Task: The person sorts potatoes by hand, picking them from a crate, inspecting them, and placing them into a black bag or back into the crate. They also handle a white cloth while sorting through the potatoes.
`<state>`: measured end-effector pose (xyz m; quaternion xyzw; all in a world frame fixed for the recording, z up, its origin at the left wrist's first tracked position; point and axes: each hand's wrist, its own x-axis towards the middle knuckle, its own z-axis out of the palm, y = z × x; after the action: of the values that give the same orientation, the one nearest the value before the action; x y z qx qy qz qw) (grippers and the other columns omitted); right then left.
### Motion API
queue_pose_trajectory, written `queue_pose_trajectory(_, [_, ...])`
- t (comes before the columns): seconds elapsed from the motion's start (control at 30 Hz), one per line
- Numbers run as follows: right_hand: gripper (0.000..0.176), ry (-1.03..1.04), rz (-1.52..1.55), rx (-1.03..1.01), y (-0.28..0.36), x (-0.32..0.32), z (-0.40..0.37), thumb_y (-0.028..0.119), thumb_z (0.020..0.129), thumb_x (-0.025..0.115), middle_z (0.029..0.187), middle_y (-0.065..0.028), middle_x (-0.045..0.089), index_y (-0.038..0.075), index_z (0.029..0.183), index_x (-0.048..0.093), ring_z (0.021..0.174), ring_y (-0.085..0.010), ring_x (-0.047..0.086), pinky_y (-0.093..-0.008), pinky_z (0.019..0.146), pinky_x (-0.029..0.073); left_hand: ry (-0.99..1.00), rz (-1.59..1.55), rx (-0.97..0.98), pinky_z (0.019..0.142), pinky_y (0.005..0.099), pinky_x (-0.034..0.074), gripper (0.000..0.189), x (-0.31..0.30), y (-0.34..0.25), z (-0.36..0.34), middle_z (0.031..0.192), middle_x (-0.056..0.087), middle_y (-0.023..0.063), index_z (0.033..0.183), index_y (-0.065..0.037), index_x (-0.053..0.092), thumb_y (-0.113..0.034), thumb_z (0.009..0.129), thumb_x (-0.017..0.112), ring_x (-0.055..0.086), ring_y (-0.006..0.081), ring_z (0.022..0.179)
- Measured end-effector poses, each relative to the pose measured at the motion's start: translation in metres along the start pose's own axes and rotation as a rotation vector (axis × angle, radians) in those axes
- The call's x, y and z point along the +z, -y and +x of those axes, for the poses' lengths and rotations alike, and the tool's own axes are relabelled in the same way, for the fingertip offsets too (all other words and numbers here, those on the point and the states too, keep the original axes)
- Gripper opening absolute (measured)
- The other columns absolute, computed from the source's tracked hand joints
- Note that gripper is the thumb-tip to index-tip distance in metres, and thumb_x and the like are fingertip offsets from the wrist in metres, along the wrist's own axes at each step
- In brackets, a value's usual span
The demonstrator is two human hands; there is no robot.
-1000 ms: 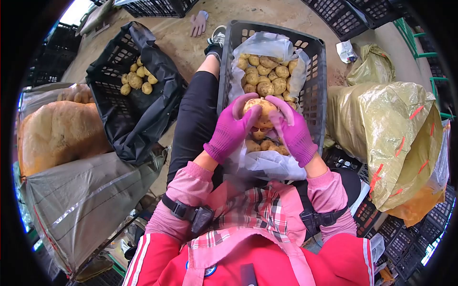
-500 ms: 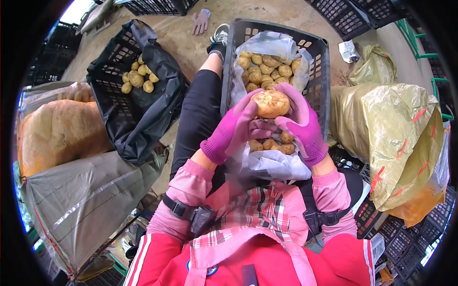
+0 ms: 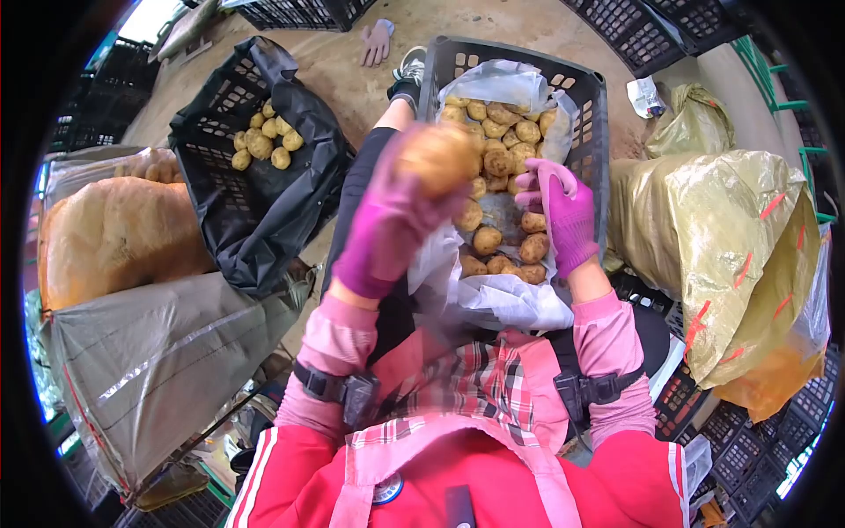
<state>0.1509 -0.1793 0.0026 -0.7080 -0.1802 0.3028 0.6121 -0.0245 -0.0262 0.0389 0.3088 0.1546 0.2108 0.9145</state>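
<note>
My left hand (image 3: 378, 229), in a pink-purple glove and smeared by motion, grips a large potato (image 3: 436, 160) above the left side of the black plastic crate (image 3: 591, 123). The crate stands between my legs, lined with pale plastic film (image 3: 515, 304), and several potatoes (image 3: 499, 162) lie inside. Over the crate's right half hangs my gloved right hand (image 3: 568, 216), its fingers loosely bent and apart, holding nothing that I can see. Right beside its fingers lies a smaller potato (image 3: 532, 222).
At the left, a second black crate (image 3: 201, 145) with a dark liner (image 3: 308, 114) holds several potatoes (image 3: 260, 144). Filled sacks (image 3: 123, 233) stand farther left, and yellowish sacking (image 3: 713, 238) lies at right. A loose glove (image 3: 377, 42) rests on the floor beyond my shoe.
The large potato was between both hands over the crate. My left hand has carried it up and to the left; my right hand has let go and stayed over the crate.
</note>
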Motion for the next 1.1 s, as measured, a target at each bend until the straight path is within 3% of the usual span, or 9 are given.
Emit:
queue_pose_trajectory(0.13, [0.032,0.056,-0.192,-0.001,-0.047,-0.017,0.014,0.026,0.093,0.061,0.094,-0.0064,0.070,0.003,0.115,0.065,0.082,-0.0124,0.063,-0.0261,0.074,0.050,0.133,-0.454,0.308,0.115,0.0380,0.034,0.052,-0.084,-0.085,-0.017,0.147,0.037,0.0254,0.144,0.007,0.028,-0.018,0.102,0.044,0.042,0.0306,0.136])
queue_pose_trajectory(0.2, [0.040,0.154,-0.357,0.046,-0.055,-0.016,0.015,0.029,0.088,0.066,0.100,-0.0097,0.070,0.005,0.119,0.063,0.087,-0.0161,0.066,-0.0288,0.080,0.051,-0.326,-0.067,0.535,0.113,0.0402,0.038,0.053,-0.147,-0.110,-0.013,0.146,0.036,0.0268,0.144,0.009,0.027,-0.013,0.100,0.047,0.043,0.0334,0.133])
queue_pose_trajectory(0.23, [0.042,0.185,-0.424,0.042,-0.062,-0.011,0.015,0.031,0.087,0.067,0.103,-0.0109,0.070,0.005,0.119,0.063,0.090,-0.0179,0.066,-0.0301,0.082,0.051,-0.118,-0.807,0.235,0.109,0.0426,0.042,0.057,-0.195,-0.127,-0.023,0.144,0.040,0.0257,0.144,0.009,0.026,-0.017,0.099,0.049,0.045,0.0358,0.131])
queue_pose_trajectory(0.33, [0.051,0.286,-0.620,0.048,-0.098,0.008,0.033,0.039,0.082,0.067,0.114,-0.0176,0.067,0.006,0.120,0.061,0.106,-0.0294,0.064,-0.0379,0.091,0.049,-0.111,-0.418,0.202,0.077,0.0292,0.058,0.057,-0.129,-0.102,-0.023,0.144,0.044,0.0221,0.142,0.004,0.034,-0.029,0.098,0.050,0.053,0.0325,0.125])
queue_pose_trajectory(0.4, [0.052,0.252,-0.731,0.016,-0.116,0.024,0.058,0.039,0.082,0.066,0.116,-0.0188,0.065,0.006,0.122,0.060,0.109,-0.0320,0.062,-0.0397,0.094,0.048,-0.140,0.381,0.415,0.105,0.0419,0.043,0.049,-0.048,-0.056,-0.010,0.143,0.044,0.0223,0.138,0.003,0.037,-0.027,0.101,0.047,0.051,0.0334,0.125])
queue_pose_trajectory(0.43, [0.052,0.235,-0.784,-0.003,-0.121,0.035,0.069,0.038,0.082,0.065,0.117,-0.0193,0.065,0.006,0.123,0.060,0.111,-0.0333,0.061,-0.0406,0.095,0.048,-0.202,-0.182,0.114,0.106,0.0437,0.041,0.048,-0.021,-0.049,-0.002,0.141,0.046,0.0202,0.140,0.000,0.038,-0.025,0.100,0.048,0.051,0.0332,0.124])
queue_pose_trajectory(0.7, [0.059,0.166,-1.045,0.156,-0.181,0.090,0.128,0.033,0.082,0.068,0.132,-0.0163,0.056,0.017,0.135,0.046,0.115,-0.0365,0.058,-0.0461,0.094,0.048,-0.202,-0.136,-0.184,0.103,0.0380,0.043,0.049,-0.020,0.029,0.026,0.143,0.043,0.0138,0.145,-0.007,0.034,-0.027,0.102,0.046,0.052,0.0268,0.122])
queue_pose_trajectory(0.83, [0.069,0.340,-0.127,0.574,-0.148,0.047,0.140,0.042,0.082,0.073,0.119,-0.0122,0.063,0.013,0.138,0.045,0.096,-0.0265,0.067,-0.0378,0.083,0.052,-0.346,-0.016,-0.141,0.105,0.0375,0.042,0.047,-0.022,0.034,0.027,0.142,0.044,0.0133,0.143,-0.008,0.036,-0.027,0.102,0.047,0.051,0.0268,0.122])
queue_pose_trajectory(1.1, [0.057,0.661,0.016,0.291,0.006,0.009,0.089,0.042,0.091,0.063,0.119,-0.0099,0.064,0.008,0.135,0.051,0.094,-0.0176,0.067,-0.0311,0.086,0.053,-0.201,-0.257,-0.371,0.094,0.0389,0.051,0.053,-0.017,0.041,0.024,0.135,0.047,0.0131,0.139,-0.008,0.039,-0.042,0.099,0.049,0.054,0.0313,0.119])
